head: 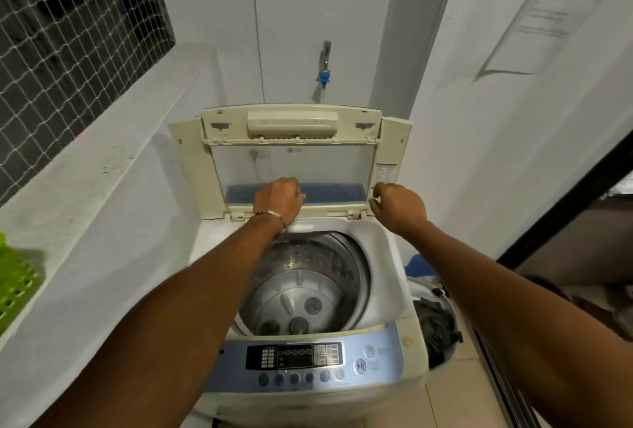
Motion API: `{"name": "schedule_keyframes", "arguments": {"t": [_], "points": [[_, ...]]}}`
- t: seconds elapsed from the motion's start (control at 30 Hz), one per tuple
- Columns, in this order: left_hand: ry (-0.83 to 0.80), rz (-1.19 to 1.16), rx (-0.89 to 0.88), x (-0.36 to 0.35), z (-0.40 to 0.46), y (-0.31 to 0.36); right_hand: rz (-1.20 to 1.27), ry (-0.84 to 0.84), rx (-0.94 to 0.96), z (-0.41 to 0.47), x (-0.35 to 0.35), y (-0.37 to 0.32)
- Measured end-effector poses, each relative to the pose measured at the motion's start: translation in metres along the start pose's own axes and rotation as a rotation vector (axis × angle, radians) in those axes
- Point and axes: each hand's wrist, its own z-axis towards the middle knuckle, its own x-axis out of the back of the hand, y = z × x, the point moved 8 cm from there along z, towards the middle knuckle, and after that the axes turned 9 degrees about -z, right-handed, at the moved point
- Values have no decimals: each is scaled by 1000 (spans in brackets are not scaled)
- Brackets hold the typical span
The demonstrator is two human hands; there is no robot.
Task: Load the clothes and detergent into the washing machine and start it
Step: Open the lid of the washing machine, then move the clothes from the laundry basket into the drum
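Lid (pixel 291 150) of the top-load washing machine (pixel 390 256) is up, folded back against the wall, clear panel facing the camera. Drum (pixel 301 294) is exposed, nothing visible inside, just the pulsator at the bottom.

Left hand (pixel 279 196) sits at the lid's lower edge near centre, fingers curled over toward the blue strip, knuckles up; looks closed on that edge, but the fingertips are hidden, so can't tell if it's an actual grip. Metal bangle (pixel 270 215) on that wrist.

Right hand (pixel 397 205) is at the lid's right hinge corner, fingers loosely curled, thumb and forefinger close together. Holds nothing I can see; contact with the lid unclear.

Clothes (pixel 435 318): dark bundle in a bucket (pixel 448 355) on the floor, just right of the machine. Detergent not identifiable.

Control panel (pixel 308 359) at the front, blue surround, row of round buttons under the display. Tap (pixel 324 64) with a blue fitting on the wall above the lid. Green plastic basket (pixel 15 287) at the far left on the ledge.
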Motion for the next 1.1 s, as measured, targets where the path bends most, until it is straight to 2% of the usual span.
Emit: {"name": "schedule_keyframes", "arguments": {"t": [0.3,0.7,0.97,1.1], "points": [[-76,-5,-44,-66,-25,92,-46,-134,-82,-60,-29,110],[-154,-23,-23,-171,-66,226,-9,-325,-41,-125,-75,236],[-274,-82,13,-251,-55,265,49,-455,-40,-129,-120,281],[-379,-137,85,-300,-47,268,70,-549,-40,-123,-150,302]]}}
